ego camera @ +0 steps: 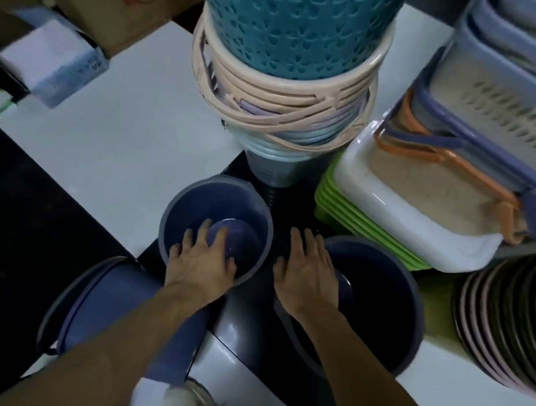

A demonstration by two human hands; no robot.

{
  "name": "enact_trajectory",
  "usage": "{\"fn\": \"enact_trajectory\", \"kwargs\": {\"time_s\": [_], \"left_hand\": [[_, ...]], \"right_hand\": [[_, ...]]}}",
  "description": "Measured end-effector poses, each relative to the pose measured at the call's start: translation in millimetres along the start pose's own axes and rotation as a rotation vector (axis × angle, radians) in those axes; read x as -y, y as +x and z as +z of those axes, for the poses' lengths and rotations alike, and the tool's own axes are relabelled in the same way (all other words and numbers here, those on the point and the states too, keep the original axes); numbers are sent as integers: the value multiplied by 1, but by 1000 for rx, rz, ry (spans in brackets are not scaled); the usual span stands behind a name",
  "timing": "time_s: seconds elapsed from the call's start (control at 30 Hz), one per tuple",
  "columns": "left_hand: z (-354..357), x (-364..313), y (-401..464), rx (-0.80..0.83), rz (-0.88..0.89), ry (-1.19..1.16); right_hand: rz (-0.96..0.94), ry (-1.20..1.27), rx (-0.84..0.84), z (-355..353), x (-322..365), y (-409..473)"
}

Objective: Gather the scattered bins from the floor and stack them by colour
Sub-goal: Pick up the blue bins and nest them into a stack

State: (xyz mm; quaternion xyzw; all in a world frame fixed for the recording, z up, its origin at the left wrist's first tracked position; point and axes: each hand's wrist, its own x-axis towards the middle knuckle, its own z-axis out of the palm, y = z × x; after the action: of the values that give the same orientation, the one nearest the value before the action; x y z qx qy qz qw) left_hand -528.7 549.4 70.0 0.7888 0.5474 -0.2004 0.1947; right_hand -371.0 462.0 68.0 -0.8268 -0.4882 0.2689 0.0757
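Three blue-purple bins are on the floor in front of me. One upright bin (193, 201) stands in the middle, and my left hand (201, 262) hovers over its near rim with fingers spread. A second upright bin (392, 303) stands to the right; my right hand (308, 274) is spread over its left rim. A third bin (114, 312) lies on its side at the lower left, under my left forearm. Neither hand grips anything.
A tall stack of teal, peach and pale blue baskets (288, 71) rises straight ahead. Green and white trays (369, 207) with handled baskets sit at the right, a stack of dark basins (514, 317) lower right, cardboard boxes (116, 2) upper left. My shoes (190, 404) show at the bottom.
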Motion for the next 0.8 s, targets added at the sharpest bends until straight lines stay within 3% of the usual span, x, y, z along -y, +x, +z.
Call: {"fn": "enact_trajectory", "kwargs": {"time_s": [0.23, 0.3, 0.4, 0.5, 0.8], "left_hand": [[25, 68, 50, -14, -125, -16], [37, 82, 64, -37, -201, -153], [51, 93, 78, -89, -303, -538], [56, 97, 80, -176, -408, -697], [1, 77, 25, -454, -511, -775]], "right_hand": [[88, 138, 109, 46, 37, 50], [181, 220, 163, 61, 41, 64], [289, 274, 202, 81, 43, 78], [318, 311, 121, 87, 44, 78], [222, 457, -145, 10, 67, 26]]}}
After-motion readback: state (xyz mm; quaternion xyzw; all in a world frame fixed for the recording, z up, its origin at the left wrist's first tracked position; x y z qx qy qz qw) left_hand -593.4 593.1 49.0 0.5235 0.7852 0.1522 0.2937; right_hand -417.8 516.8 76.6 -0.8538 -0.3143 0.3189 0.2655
